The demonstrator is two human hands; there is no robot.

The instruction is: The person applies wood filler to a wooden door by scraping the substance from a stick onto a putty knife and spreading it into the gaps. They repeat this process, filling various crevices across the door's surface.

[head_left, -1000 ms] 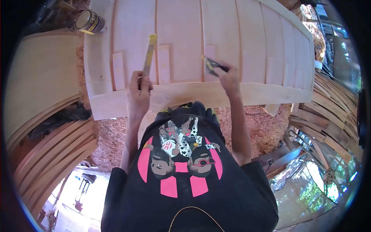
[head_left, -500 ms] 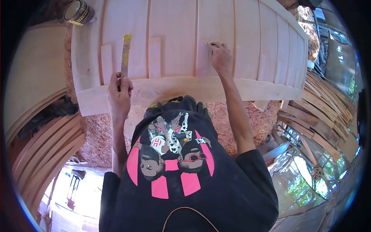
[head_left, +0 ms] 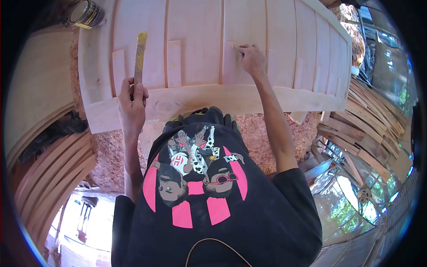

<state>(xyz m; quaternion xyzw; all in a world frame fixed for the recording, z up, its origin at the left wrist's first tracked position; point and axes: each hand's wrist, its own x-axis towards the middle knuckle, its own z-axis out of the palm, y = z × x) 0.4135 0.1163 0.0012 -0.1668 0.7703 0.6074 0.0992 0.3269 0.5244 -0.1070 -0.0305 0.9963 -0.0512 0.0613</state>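
Observation:
My left hand (head_left: 132, 104) grips the lower end of a flat stick (head_left: 138, 66), held upright over the panel. Yellow paste coats the stick's upper part. My right hand (head_left: 252, 61) has its fingers closed, their tips at a small yellow spot (head_left: 234, 46) on a short wooden strip (head_left: 229, 64). Whether those fingers hold anything small I cannot make out. The strip lies on a large pale wooden panel (head_left: 195, 26) with long grooves. Another short strip (head_left: 174, 64) lies left of it, with faint yellow marks.
An opened tin (head_left: 82, 14) stands at the panel's far left corner. Curved boards (head_left: 58, 173) are stacked at left, and loose wood strips (head_left: 369, 111) pile up at right. Wood shavings (head_left: 253, 138) cover the ground below the panel's near edge.
My right fingertips have shifted slightly left, onto the yellow spot on the strip. My left hand still holds up the stick. The whole view has moved a little.

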